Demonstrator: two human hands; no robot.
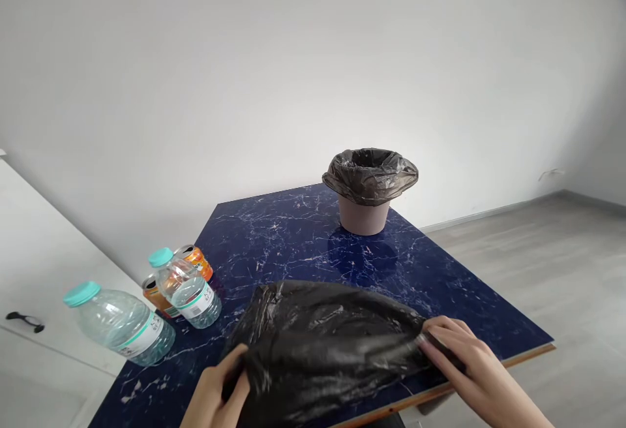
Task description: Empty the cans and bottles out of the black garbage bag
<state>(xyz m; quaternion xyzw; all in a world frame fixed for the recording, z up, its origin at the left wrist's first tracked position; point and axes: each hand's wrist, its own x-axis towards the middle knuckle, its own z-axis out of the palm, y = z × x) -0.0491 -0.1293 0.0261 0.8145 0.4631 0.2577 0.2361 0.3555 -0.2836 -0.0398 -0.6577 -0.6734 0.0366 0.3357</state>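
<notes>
A black plastic bag [332, 343] is stretched between my two hands over the near part of the table. My left hand [218, 389] grips its left edge, with the thumb and fingers closed on the film. On the other side, my right hand [460, 356] pinches the bag's right edge. The bag looks wrinkled and partly spread, and its near side blurs a little. Beyond it, a pinkish-grey bin [363, 216] stands upright, lined with another black bag [369, 177] folded over the rim.
Left on the blue marbled table [288, 232] stand a large clear bottle [120, 323] and a smaller bottle [190, 291], both teal-capped. Behind them are an orange can [198, 261] and another can [159, 294]. A white cabinet [44, 271] adjoins the left side.
</notes>
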